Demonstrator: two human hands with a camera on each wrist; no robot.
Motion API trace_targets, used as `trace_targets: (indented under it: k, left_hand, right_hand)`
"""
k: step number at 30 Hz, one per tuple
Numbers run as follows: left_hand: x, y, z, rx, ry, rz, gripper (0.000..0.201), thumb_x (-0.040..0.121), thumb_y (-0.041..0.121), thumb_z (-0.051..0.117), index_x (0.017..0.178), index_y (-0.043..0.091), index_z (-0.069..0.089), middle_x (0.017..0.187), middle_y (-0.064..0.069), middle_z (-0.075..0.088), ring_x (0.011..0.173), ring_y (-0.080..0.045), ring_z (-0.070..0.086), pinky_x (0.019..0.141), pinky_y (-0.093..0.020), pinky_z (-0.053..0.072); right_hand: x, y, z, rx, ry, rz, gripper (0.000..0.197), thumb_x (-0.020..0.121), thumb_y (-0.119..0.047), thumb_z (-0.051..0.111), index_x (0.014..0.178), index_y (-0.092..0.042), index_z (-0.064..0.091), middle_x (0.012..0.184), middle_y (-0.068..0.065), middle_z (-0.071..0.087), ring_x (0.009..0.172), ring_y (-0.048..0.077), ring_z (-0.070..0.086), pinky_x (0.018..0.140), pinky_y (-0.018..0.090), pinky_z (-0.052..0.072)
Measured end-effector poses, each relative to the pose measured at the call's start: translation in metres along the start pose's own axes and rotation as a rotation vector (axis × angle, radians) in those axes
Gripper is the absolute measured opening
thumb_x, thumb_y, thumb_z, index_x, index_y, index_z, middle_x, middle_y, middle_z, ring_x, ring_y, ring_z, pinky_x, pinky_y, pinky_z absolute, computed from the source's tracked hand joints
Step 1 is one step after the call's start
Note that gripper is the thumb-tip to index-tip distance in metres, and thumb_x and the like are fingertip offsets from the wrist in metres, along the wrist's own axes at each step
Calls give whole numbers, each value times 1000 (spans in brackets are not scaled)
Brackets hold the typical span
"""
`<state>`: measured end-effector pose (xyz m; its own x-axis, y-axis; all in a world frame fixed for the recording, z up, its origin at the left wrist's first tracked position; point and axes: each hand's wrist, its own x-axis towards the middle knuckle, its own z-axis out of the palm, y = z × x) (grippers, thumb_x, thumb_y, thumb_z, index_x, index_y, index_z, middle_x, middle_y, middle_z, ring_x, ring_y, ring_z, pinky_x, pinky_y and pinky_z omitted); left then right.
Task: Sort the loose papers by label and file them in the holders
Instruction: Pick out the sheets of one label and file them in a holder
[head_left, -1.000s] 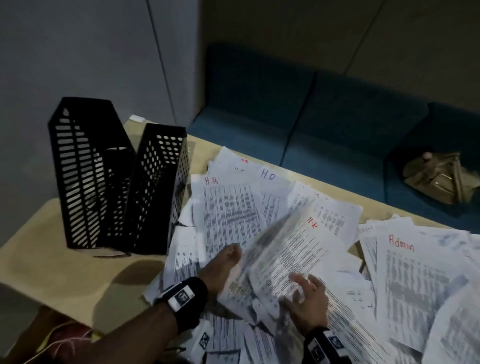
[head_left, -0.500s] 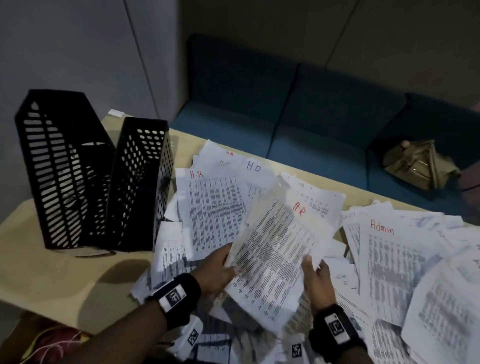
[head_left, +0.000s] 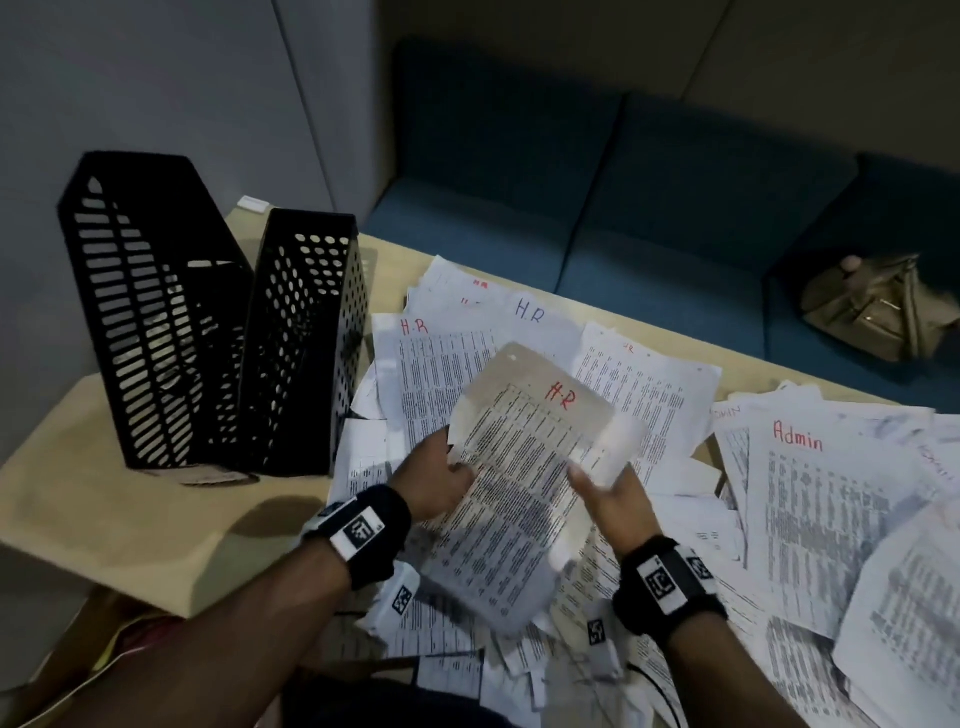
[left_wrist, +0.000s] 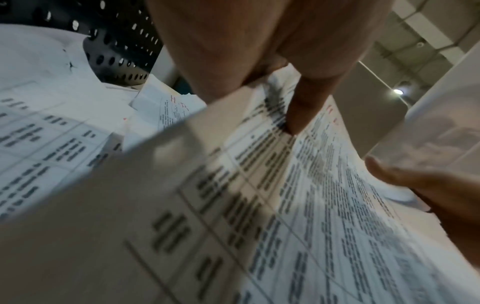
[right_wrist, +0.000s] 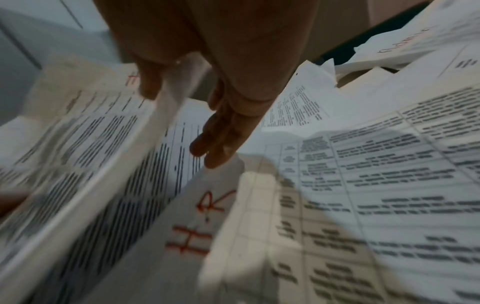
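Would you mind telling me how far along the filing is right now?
Early: both black holders show no filed sheets. In hand: the left hand pinches an H.R sheet, the right hand at its other edge. Left: H.R and Admin papers cover the table.

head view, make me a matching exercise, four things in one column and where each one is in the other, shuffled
Things:
1. held H.R sheet
2. Admin sheet
3. black holders
4. tan bag

Places:
a. on the blue bench behind the table
b. standing on the table's left part
c. lifted over the pile, between the left hand and right hand
d. lying on the pile at the right

Pairs: 1-c, 2-d, 3-b, 4-a
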<state>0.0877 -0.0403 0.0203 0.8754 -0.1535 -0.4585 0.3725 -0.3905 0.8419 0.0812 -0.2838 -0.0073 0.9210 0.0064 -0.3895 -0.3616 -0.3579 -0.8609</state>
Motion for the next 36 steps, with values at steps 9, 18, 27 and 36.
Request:
trace_targets:
  k: [9, 18, 27, 36]
  left_hand:
    - [5, -9, 3, -149, 195, -21, 34, 91, 18, 64, 125, 18, 59, 117, 1, 67, 107, -17, 62, 98, -40, 49]
    - [-10, -20, -9, -206, 165, -23, 26, 84, 28, 73, 107, 20, 66, 98, 10, 71, 90, -3, 67, 73, -22, 51]
    - [-7, -12, -19, -132, 358, -2, 31, 88, 36, 65, 116, 24, 62, 102, 6, 70, 94, -9, 65, 81, -31, 53]
    - [-18, 0, -44, -117, 259, 82, 21, 81, 36, 75, 98, 33, 64, 94, 6, 71, 86, -10, 68, 75, -33, 55]
  right_hand:
    - [13, -2, 9, -323, -34, 62, 23, 89, -43, 61, 100, -23, 58, 75, -12, 58, 68, 9, 57, 61, 24, 46]
    - [18, 2, 11, -91, 38, 129, 78, 76, -60, 66, 138, -24, 34, 126, 0, 53, 112, 21, 55, 98, 41, 46]
    - [6, -2, 26, -138, -83, 117, 69, 84, -38, 69, 135, -13, 30, 118, 5, 56, 106, 26, 58, 79, 30, 49]
    - [19, -23, 22, 148, 24, -3, 54, 84, -31, 69, 131, -24, 45, 108, 7, 67, 99, 20, 65, 89, 40, 52]
